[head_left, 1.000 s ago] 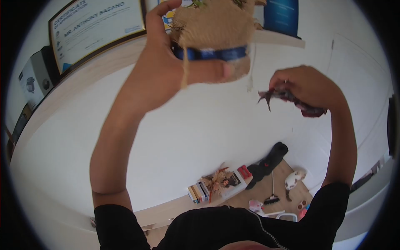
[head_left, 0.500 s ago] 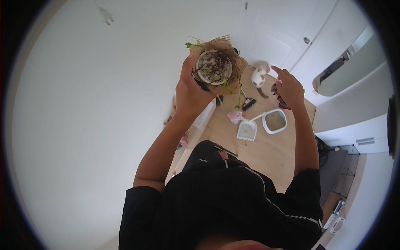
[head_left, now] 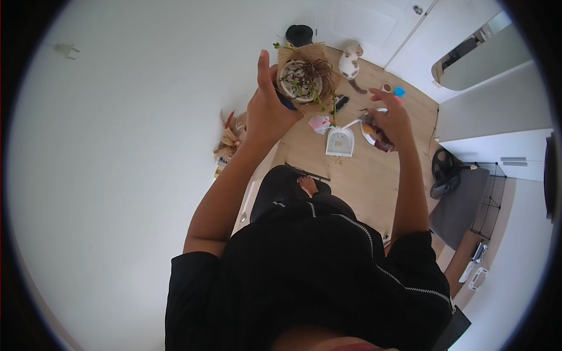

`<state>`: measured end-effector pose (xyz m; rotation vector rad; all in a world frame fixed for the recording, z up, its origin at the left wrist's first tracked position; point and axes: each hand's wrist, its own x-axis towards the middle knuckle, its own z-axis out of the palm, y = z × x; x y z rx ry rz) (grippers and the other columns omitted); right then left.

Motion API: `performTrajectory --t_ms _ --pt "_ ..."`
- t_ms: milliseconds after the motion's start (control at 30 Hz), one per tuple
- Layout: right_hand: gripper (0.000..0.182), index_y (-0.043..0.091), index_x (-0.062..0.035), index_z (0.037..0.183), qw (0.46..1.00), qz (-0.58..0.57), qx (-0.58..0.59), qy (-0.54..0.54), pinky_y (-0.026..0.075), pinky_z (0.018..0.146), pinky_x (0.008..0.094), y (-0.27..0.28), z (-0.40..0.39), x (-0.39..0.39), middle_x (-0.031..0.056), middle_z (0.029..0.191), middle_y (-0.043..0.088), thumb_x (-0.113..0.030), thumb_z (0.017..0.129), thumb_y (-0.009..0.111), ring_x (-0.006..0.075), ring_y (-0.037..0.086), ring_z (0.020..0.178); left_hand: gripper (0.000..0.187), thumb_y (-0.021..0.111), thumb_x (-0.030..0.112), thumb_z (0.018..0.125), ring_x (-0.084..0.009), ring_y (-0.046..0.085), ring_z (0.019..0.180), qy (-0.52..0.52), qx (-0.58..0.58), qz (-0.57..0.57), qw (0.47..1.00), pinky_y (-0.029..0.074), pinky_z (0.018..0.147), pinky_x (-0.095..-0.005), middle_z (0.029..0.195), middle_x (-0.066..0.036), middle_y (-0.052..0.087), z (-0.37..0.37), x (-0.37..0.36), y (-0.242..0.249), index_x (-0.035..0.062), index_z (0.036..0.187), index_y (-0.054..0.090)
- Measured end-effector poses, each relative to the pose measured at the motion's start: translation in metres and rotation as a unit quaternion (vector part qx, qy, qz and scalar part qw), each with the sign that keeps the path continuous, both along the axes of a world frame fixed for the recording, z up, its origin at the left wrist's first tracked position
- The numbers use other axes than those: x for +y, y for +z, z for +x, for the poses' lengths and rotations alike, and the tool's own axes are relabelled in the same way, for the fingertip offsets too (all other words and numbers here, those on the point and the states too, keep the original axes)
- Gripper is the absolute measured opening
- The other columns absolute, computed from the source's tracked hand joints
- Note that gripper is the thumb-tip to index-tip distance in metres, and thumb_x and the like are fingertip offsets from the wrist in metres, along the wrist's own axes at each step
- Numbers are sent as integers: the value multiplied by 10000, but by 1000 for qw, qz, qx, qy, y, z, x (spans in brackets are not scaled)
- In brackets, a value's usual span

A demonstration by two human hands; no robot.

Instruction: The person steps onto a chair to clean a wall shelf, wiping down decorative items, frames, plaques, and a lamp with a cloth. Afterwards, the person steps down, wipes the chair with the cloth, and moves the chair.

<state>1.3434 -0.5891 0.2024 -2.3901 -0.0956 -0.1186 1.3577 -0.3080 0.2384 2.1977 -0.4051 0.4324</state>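
My left hand [head_left: 270,114] is wrapped around a potted plant [head_left: 300,82], held up in front of me with its thumb raised along the side. Burlap surrounds the pale pot, and thin stems with a few green leaves trail over the rim. To the right of the plant and apart from it is my right hand [head_left: 393,120], its index finger extended. The other fingers are closed on a crumpled dark red and brown thing [head_left: 383,141], whose kind I cannot make out.
On the wooden floor lie a white dustpan [head_left: 340,142], a pink-and-white plastic bag [head_left: 319,123] and a black broom head [head_left: 340,104]. A white-rimmed litter tray [head_left: 366,138] is partly behind my right hand. A cat [head_left: 349,62] sits near the door. Dried flowers [head_left: 232,136] stand left; a black fan [head_left: 445,172], right.
The view has shifted, so the floor items appear higher. My right hand has moved left, nearer the plant, still with the crumpled thing. My left hand keeps hold of the potted plant.
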Motion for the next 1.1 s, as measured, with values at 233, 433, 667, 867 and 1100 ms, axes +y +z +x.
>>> performTrajectory --t_ms 233,433,667,867,1100 --pt "1009 275 -58 1433 957 271 85 65 422 957 370 -81 -14 48 152 1315 492 -270 629 847 264 507 1175 1273 880 132 602 -267 541 1144 -109 124 -127 978 448 970 -361 1250 -186 498 7 -43 -27 145 1437 -81" --pt "923 342 -36 1365 977 208 38 20 424 954 347 -76 -17 43 152 1240 538 -256 623 845 256 543 1128 1294 897 107 566 -252 517 1168 -207 94 -175 958 426 1003 -363 1309 -174 422 5 -61 -50 133 1431 -65" --pt "905 338 -48 1376 963 269 14 29 434 945 343 -54 -14 38 112 1227 551 -168 630 837 217 548 1111 1275 901 123 558 -267 509 1185 -220 98 -231 943 437 981 -364 1324 -198 422 7 -68 -63 116 1434 -25" --pt "784 419 -20 1284 915 397 65 25 464 898 317 -69 -15 37 91 1182 578 -121 627 834 179 568 1048 1092 850 399 632 -368 263 1346 -182 18 -235 955 298 1070 -476 1414 -215 247 11 -48 -66 118 1408 135" --pt "669 504 -4 1169 890 419 162 75 484 860 313 -57 -11 31 70 1053 636 -103 601 843 162 605 952 532 475 589 879 -412 169 1355 -78 3 0 997 229 1040 -535 1425 -175 240 15 -36 -18 98 1010 633"
